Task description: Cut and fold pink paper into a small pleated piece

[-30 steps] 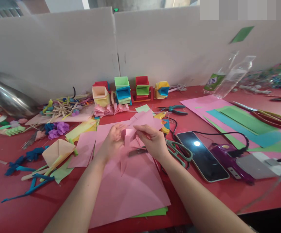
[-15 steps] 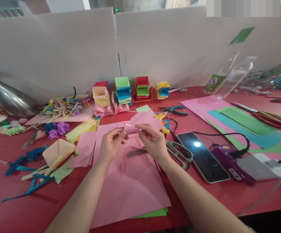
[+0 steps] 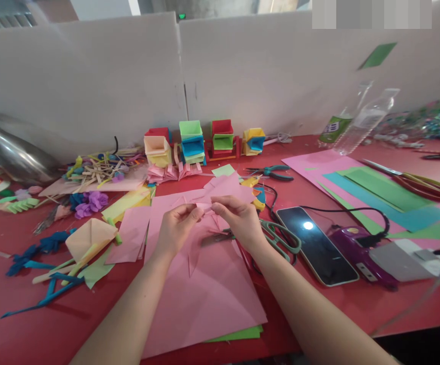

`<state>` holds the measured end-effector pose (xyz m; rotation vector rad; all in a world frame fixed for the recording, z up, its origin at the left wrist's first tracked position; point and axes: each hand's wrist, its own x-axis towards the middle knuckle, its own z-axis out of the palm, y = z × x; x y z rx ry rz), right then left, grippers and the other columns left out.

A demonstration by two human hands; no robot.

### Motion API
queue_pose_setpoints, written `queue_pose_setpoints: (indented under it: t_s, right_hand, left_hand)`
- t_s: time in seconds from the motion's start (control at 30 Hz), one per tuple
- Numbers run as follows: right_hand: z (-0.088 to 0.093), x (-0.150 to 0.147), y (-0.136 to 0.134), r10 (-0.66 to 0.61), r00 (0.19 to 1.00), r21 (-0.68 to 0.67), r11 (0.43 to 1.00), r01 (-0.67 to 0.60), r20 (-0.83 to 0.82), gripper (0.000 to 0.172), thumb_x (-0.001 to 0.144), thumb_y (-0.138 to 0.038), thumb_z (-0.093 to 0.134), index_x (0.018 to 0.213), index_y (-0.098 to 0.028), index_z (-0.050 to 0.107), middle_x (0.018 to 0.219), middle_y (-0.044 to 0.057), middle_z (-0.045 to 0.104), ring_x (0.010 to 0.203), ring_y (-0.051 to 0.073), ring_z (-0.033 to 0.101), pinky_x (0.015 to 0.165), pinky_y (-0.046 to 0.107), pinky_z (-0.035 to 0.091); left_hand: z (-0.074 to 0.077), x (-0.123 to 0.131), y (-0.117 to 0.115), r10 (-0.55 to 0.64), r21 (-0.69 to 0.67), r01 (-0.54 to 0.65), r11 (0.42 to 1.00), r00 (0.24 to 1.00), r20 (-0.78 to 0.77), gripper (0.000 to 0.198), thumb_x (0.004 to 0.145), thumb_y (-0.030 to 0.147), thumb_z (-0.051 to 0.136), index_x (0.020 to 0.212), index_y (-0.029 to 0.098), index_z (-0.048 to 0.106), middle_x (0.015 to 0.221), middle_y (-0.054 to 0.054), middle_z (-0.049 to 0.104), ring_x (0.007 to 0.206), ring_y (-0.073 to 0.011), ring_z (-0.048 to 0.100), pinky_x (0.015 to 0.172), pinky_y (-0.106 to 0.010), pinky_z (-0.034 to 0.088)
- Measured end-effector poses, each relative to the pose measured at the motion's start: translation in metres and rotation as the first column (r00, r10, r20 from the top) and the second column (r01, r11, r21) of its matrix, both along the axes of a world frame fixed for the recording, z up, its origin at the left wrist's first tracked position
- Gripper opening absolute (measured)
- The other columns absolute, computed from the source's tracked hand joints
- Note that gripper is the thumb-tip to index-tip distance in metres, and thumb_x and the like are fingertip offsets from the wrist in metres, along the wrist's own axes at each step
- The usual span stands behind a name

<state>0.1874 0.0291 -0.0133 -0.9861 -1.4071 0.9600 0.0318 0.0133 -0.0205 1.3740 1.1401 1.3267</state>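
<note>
My left hand (image 3: 176, 228) and my right hand (image 3: 238, 220) meet above a large pink paper sheet (image 3: 204, 289) on the red table (image 3: 33, 324). Both pinch a small folded pink paper piece (image 3: 204, 207) between thumb and fingers, holding it a little above the sheet. More pink paper (image 3: 227, 185) lies just behind the hands. Green-handled scissors (image 3: 280, 235) lie right of my right hand, partly under it.
A phone (image 3: 316, 243) and a purple glue gun (image 3: 357, 248) with a black cord lie to the right. Coloured paper boxes (image 3: 191, 139) stand at the back, pliers (image 3: 275, 172) near them. Paper scraps and sticks (image 3: 90, 172) crowd the left; coloured sheets (image 3: 387, 192) and bottles (image 3: 360, 121) lie right.
The hands turned the small pink piece from upright to flat, and the fingertips moved closer together on it. Everything on the table stayed put.
</note>
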Motion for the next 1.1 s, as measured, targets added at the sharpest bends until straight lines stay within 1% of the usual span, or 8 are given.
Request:
queue_pose_setpoints:
  t_s: [0.13, 0.3, 0.47, 0.6, 0.73, 0.93, 1.1]
  right_hand:
    - [0.0008, -0.0006, -0.0003, 0.027, 0.998, 0.0, 1.0, -0.027, 0.053, 0.015, 0.073, -0.027, 0.065, 0.084, -0.018, 0.071, 0.087, 0.004, 0.069, 0.082, 0.016, 0.063, 0.075, 0.028, 0.049]
    - [-0.001, -0.0007, 0.0007, 0.013, 0.992, -0.01, 1.0, -0.012, 0.124, 0.016, 0.074, -0.027, 0.065, 0.085, -0.017, 0.071, 0.087, 0.005, 0.069, 0.081, 0.017, 0.063, 0.075, 0.028, 0.048]
    - [-0.0036, 0.0001, 0.0018, -0.019, 0.994, -0.024, 0.999, 0.022, 0.109, 0.015, 0.075, -0.027, 0.062, 0.082, -0.017, 0.071, 0.084, 0.005, 0.069, 0.076, 0.017, 0.063, 0.07, 0.028, 0.049]
    - [-0.0047, -0.0002, 0.001, 0.003, 0.988, 0.038, 0.999, -0.009, 0.157, 0.014, 0.075, -0.028, 0.064, 0.081, -0.018, 0.072, 0.083, 0.005, 0.068, 0.077, 0.017, 0.062, 0.071, 0.028, 0.048]
    - [-0.0044, -0.0004, -0.0007, 0.005, 0.973, 0.087, 0.996, -0.026, 0.232, 0.014, 0.077, -0.028, 0.063, 0.085, -0.021, 0.072, 0.083, 0.005, 0.068, 0.078, 0.018, 0.062, 0.072, 0.03, 0.047]
    - [-0.0025, -0.0005, -0.0016, -0.026, 0.971, 0.097, 0.995, 0.003, 0.238, 0.012, 0.077, -0.025, 0.062, 0.079, -0.02, 0.073, 0.077, 0.004, 0.067, 0.075, 0.017, 0.062, 0.07, 0.028, 0.047]
    - [-0.0037, -0.001, -0.0021, 0.007, 0.963, 0.082, 0.996, -0.03, 0.27, 0.013, 0.077, -0.025, 0.062, 0.08, -0.02, 0.073, 0.077, 0.004, 0.067, 0.07, 0.015, 0.061, 0.065, 0.027, 0.047]
  left_hand:
    - [0.0018, 0.0015, -0.0001, 0.052, 0.024, -0.052, 0.998, 0.998, -0.033, 0.023, 0.075, 0.037, 0.063, 0.083, 0.016, 0.067, 0.078, -0.002, 0.069, 0.073, -0.0154, 0.062, 0.07, -0.026, 0.049]
    - [0.0024, 0.0032, -0.0011, 0.095, 0.072, -0.089, 0.993, 0.991, -0.091, 0.018, 0.073, 0.033, 0.065, 0.081, 0.018, 0.066, 0.079, -0.002, 0.069, 0.076, -0.0162, 0.064, 0.071, -0.026, 0.049]
    - [0.0035, 0.0035, -0.0029, 0.062, 0.061, -0.055, 0.997, 0.992, -0.112, 0.026, 0.07, 0.035, 0.067, 0.088, 0.017, 0.065, 0.091, -0.006, 0.069, 0.083, -0.0187, 0.064, 0.075, -0.028, 0.048]
    - [0.0039, 0.0035, -0.0036, 0.088, 0.085, -0.073, 0.994, 0.978, -0.187, 0.018, 0.075, 0.032, 0.062, 0.083, 0.017, 0.065, 0.086, -0.004, 0.068, 0.078, -0.0163, 0.063, 0.073, -0.026, 0.048]
    - [0.0032, 0.0038, -0.0032, 0.088, 0.118, -0.065, 0.991, 0.975, -0.205, 0.016, 0.078, 0.032, 0.059, 0.082, 0.017, 0.063, 0.085, -0.003, 0.067, 0.077, -0.0152, 0.062, 0.072, -0.025, 0.047]
    - [0.0036, 0.0064, -0.0042, 0.09, 0.088, -0.076, 0.993, 0.982, -0.168, 0.021, 0.076, 0.034, 0.061, 0.087, 0.016, 0.062, 0.088, -0.005, 0.068, 0.081, -0.0169, 0.063, 0.075, -0.027, 0.047]
    - [0.0032, 0.0086, -0.005, 0.101, 0.134, -0.074, 0.988, 0.975, -0.2, 0.015, 0.08, 0.032, 0.057, 0.082, 0.018, 0.062, 0.082, -0.002, 0.067, 0.074, -0.0146, 0.062, 0.07, -0.025, 0.047]
